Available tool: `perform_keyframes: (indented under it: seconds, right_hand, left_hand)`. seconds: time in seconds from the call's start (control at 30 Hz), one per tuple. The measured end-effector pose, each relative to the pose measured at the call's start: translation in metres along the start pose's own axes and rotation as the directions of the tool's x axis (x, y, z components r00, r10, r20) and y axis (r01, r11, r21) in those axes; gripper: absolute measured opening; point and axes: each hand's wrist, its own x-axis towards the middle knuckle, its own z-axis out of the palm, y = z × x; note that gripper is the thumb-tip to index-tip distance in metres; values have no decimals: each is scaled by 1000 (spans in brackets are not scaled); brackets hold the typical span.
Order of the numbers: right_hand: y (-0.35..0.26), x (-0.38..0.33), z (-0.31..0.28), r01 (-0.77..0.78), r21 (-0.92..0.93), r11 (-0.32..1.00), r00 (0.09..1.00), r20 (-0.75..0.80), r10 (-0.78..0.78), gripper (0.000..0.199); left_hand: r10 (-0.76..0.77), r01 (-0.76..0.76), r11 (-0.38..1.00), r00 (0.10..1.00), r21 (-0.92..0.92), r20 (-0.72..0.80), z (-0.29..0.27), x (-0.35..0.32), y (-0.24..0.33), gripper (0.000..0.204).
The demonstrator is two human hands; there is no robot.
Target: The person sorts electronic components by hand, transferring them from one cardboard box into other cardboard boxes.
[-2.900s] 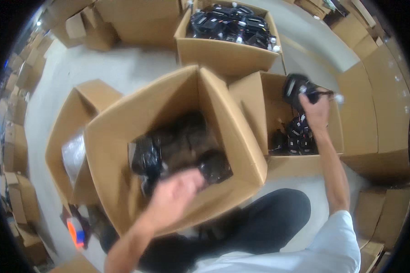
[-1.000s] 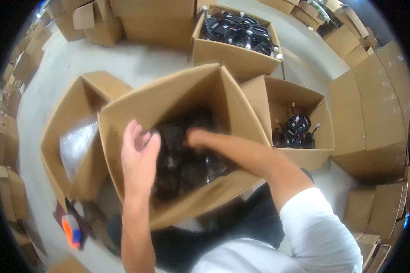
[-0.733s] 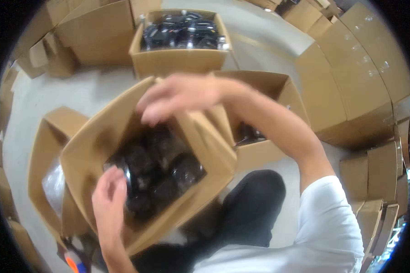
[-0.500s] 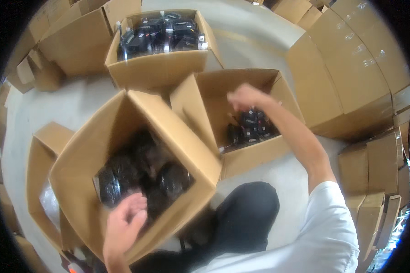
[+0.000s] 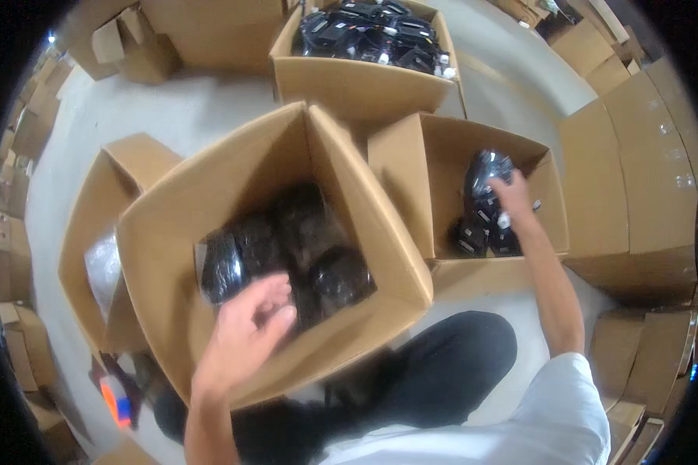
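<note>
In the head view the left hand hovers with fingers loosely curled and part open, holding nothing, over the black bagged items in the big cardboard box just before the person. To the right, the right hand reaches into the smaller box, fingers closed on a black bagged item above the pile at its bottom. The two boxes touch, and bare grey floor lies at far left.

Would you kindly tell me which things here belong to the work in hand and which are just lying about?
In use:
- left hand over the big open box of black bagged items
- right hand on a black bag in the smaller box

Lying about:
- full box behind
- stacked closed boxes
- orange tool on the floor
</note>
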Motion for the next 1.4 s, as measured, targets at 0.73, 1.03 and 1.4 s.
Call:
perform_keyframes:
  seconds: [0.73,1.03,1.4]
  right_hand:
    - [-271,-101,295,891,-260,374,125,929,348,80]
    - [-303,-126,244,-86,256,963,-48,964,-260,69]
    - [-368,-216,213,219,469,856,-183,881,-436,78]
  left_hand:
    - [379,-456,693,889,558,257,8,-49,-42,26]
    - [344,-96,924,627,369,-699,-41,-24,-28,88]
    - [159,-354,885,841,-302,-518,-94,-30,-30,50]
